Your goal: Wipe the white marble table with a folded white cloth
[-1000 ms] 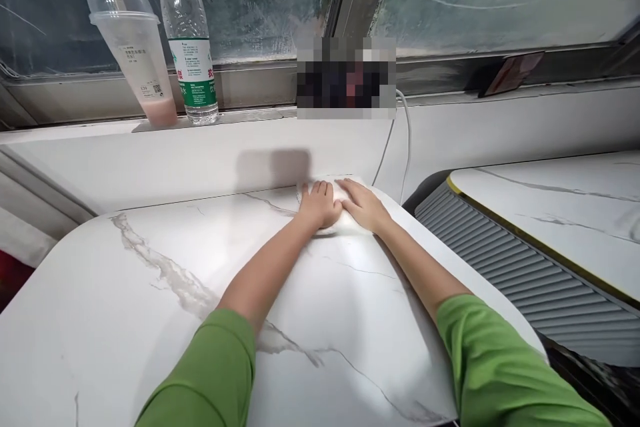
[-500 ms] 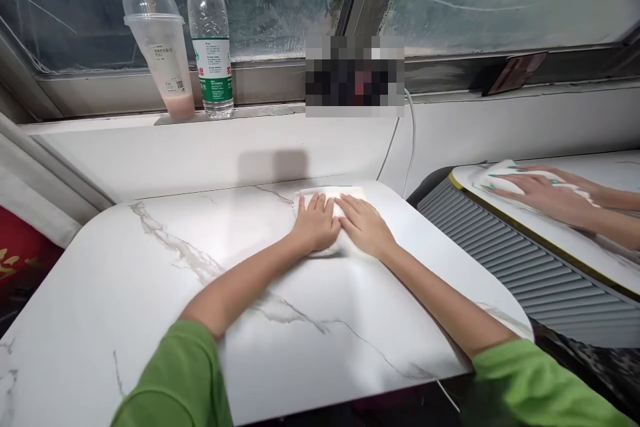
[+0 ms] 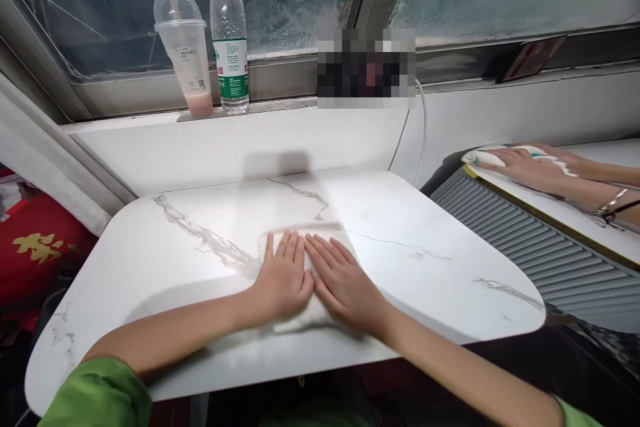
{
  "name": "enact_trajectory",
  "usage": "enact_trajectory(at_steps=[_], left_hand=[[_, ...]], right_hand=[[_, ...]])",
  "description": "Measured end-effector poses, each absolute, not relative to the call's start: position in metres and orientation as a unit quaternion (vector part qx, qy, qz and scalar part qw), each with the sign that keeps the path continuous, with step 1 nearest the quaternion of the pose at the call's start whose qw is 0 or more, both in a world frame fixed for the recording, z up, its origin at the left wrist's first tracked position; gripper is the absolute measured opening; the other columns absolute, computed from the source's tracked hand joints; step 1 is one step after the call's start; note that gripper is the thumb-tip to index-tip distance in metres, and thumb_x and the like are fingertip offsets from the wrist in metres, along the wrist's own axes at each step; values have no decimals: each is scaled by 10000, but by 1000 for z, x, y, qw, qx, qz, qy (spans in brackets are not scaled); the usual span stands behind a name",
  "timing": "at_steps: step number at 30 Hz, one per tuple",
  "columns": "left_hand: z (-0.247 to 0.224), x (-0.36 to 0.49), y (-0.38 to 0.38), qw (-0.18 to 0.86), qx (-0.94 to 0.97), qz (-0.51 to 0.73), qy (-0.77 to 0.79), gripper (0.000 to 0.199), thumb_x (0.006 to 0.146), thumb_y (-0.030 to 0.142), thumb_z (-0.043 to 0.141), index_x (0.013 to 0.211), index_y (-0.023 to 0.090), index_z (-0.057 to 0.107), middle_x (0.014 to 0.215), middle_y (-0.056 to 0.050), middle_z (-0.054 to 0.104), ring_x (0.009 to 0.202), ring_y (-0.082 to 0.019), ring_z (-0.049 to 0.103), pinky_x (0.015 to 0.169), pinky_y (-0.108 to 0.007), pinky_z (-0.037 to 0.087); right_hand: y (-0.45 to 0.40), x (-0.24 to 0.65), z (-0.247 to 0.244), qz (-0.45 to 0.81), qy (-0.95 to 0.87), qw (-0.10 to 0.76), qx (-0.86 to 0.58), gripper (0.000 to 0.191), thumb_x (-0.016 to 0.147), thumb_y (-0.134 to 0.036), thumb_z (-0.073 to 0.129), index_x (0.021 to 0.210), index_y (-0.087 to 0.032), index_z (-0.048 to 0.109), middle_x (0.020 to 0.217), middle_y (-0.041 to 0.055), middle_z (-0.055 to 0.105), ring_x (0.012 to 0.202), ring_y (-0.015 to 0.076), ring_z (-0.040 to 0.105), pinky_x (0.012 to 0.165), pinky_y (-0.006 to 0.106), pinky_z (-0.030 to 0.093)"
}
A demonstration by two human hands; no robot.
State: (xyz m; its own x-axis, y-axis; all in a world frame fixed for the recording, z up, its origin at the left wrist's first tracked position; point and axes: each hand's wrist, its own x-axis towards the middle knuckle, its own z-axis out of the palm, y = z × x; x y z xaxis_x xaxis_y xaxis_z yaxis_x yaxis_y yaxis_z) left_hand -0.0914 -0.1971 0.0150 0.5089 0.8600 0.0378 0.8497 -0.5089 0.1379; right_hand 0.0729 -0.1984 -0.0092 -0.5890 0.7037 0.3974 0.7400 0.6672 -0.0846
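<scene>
A folded white cloth [image 3: 317, 315] lies flat on the white marbled table [image 3: 435, 293], around the middle of its width. My left hand [image 3: 283, 275] presses down on the cloth with its fingers stretched out. Close beside it, my right hand [image 3: 344, 275] rests flat on the same cloth, fingers extended and pointing toward the window. The thumbs almost meet. Both palms hide much of the cloth; its far edge and a part near the wrists show.
A plastic cup with a straw [image 3: 189, 70] and a green-capped bottle [image 3: 232, 67] stand on the window ledge. At right, another person's hands [image 3: 530, 167] rest on a white cloth on a second surface beside a grey ribbed panel [image 3: 530, 240]. A red bag [image 3: 45, 247] is at left.
Both of my hands have drawn the cloth back from the table's far edge toward me and slightly left. The view has shifted a little.
</scene>
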Motion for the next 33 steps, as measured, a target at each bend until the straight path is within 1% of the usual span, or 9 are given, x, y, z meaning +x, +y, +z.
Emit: enact_trajectory(at_steps=[3,8,12,16,21,25,28,30,33], left_hand=[[12,-92,-140,49,841,60,535,564,953,297,253,1450,30,271,1531,-147,246,1434,-236,172,1170,-489,93],[13,-102,-54,20,815,83,573,510,954,253,255,1429,79,317,1518,-112,302,1412,-197,234,1165,-452,139],[11,-105,-40,12,796,102,596,494,963,252,244,1427,99,320,1519,-98,306,1410,-194,236,1159,-451,156],[11,-109,-65,27,806,91,584,507,972,284,249,1440,96,297,1533,-109,268,1422,-213,207,1159,-465,140],[16,-127,-130,32,837,57,543,535,972,305,252,1457,81,266,1538,-125,244,1435,-223,167,1162,-465,132],[16,-151,-197,-2,840,56,540,544,960,299,256,1451,65,286,1520,-146,281,1428,-252,189,1149,-505,176],[14,-176,-244,-39,824,68,561,538,959,296,258,1454,89,297,1506,-145,313,1419,-256,225,1141,-505,216],[12,-198,-269,-58,804,78,586,546,959,291,255,1481,127,243,1501,-129,330,1407,-250,262,1133,-493,249],[6,-243,-302,-84,769,90,627,601,953,295,267,1516,196,82,1498,-105,344,1387,-251,311,1111,-498,291]], right_hand=[[-136,63,-11,-39,-886,175,-427,555,919,-258,259,1406,-30,397,1454,159,402,1366,267,339,1126,472,267],[-45,38,-6,-19,-861,143,-487,561,899,-224,255,1404,-21,388,1466,160,383,1368,261,335,1132,450,242],[-25,33,-3,-20,-862,143,-486,555,900,-222,254,1406,-38,390,1466,141,393,1366,245,335,1135,427,229],[-51,35,-6,-32,-870,145,-471,555,918,-267,258,1405,-37,391,1474,154,375,1370,256,328,1135,451,226],[-124,28,-5,-46,-882,147,-446,570,935,-283,248,1409,7,372,1471,192,361,1379,302,298,1136,502,202],[-186,12,1,-24,-908,169,-383,576,935,-290,270,1406,26,368,1468,211,357,1383,326,278,1136,533,193],[-217,-9,6,5,-924,196,-327,591,917,-298,320,1399,39,371,1457,236,361,1384,349,262,1129,560,198],[-229,-29,9,23,-934,210,-288,608,906,-306,336,1405,41,357,1455,243,358,1383,360,254,1123,575,201],[-239,-73,13,43,-948,215,-230,631,898,-338,346,1402,42,351,1449,243,371,1368,368,279,1125,568,203]])
